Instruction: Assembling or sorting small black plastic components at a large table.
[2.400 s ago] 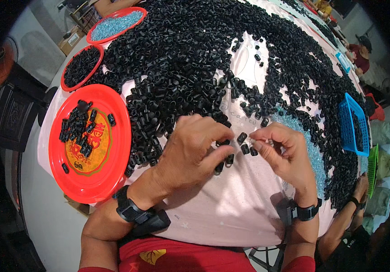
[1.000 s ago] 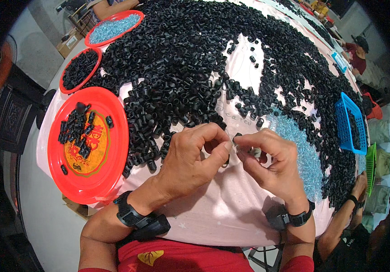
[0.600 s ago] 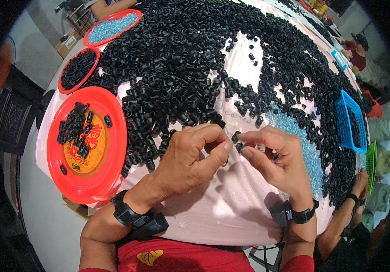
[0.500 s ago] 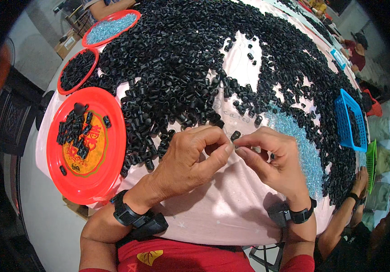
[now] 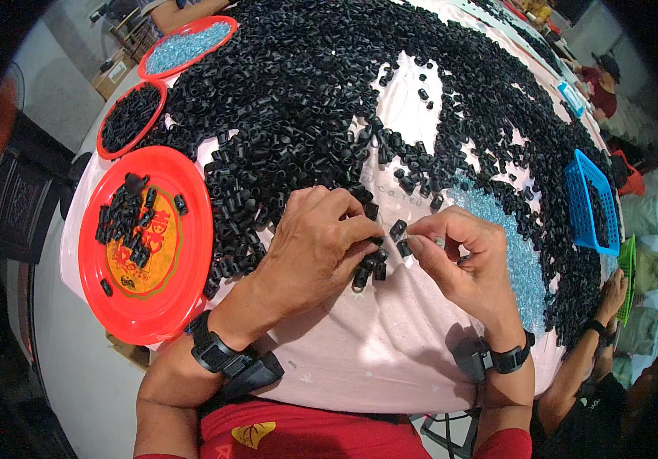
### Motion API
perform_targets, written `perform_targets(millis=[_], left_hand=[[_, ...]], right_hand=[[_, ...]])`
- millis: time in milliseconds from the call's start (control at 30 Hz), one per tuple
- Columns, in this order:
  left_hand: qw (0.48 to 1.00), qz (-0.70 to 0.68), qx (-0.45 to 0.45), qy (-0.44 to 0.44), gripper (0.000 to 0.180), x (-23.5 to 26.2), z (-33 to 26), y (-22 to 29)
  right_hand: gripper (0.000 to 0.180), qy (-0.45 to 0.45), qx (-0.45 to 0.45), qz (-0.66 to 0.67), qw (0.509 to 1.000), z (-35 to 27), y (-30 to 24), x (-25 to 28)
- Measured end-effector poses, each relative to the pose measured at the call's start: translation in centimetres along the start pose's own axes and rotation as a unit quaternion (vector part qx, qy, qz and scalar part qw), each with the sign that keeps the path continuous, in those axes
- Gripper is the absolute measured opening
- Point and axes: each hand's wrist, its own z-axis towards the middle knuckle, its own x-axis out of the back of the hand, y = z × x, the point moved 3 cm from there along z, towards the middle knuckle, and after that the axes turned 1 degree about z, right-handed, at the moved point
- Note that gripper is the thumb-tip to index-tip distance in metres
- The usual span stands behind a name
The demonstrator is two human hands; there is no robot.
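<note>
My left hand (image 5: 310,249) is closed, its fingers curled over a few small black plastic pieces (image 5: 361,277) at the near edge of a large heap (image 5: 290,161). Some of those pieces show below its fingertips; what sits under the fingers is partly hidden. Just to the right, my right hand (image 5: 466,264) pinches a small black plastic piece between thumb and forefinger. Another loose black piece (image 5: 398,229) lies right beside that pinch. Behind my right hand spreads a pile of small clear bluish pieces (image 5: 509,252).
A red plate (image 5: 195,283) with some black pieces stands at the left. Beyond it are a red tray of black parts (image 5: 105,145) and another of clear pieces (image 5: 145,67). Blue (image 5: 608,246) and green baskets (image 5: 629,287) stand at the right, near another person's hand (image 5: 612,297).
My hands, close together at the fingertips before, have moved apart. The left has come down onto black pieces, several of which now lie nearer me on the cloth.
</note>
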Motion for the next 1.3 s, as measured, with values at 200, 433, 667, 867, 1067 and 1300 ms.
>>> perform_targets(millis=[200,433,667,867,1067,1300], left_hand=[[0.995,-0.083,0.021,0.056,0.016,1.5,0.5,0.9],[0.837,-0.495,0.232,-0.001,0.012,0.9,-0.2,1.0],[0.823,-0.503,0.25,-0.081,0.02,-0.2,-0.8,0.8],[0.889,-0.426,0.166,-0.035,0.022,-0.5,-0.6,0.8],[0.868,-0.434,0.223,-0.092,0.02,-0.4,-0.8,0.7],[0.891,-0.394,0.201,-0.104,0.019,-0.1,-0.8,0.9]], right_hand=[[0.008,0.002,0.03,-0.013,0.999,0.0,-0.1,0.1],[0.008,0.017,0.065,0.002,0.998,-0.1,-1.1,0.3],[0.008,0.009,0.103,-0.008,0.995,-0.1,-1.3,0.1],[0.009,0.015,0.123,-0.028,0.992,0.0,-1.4,0.3],[0.016,0.002,0.153,-0.059,0.986,0.0,-1.3,0.3],[0.025,0.013,0.221,-0.082,0.972,0.0,-1.6,-0.2]])
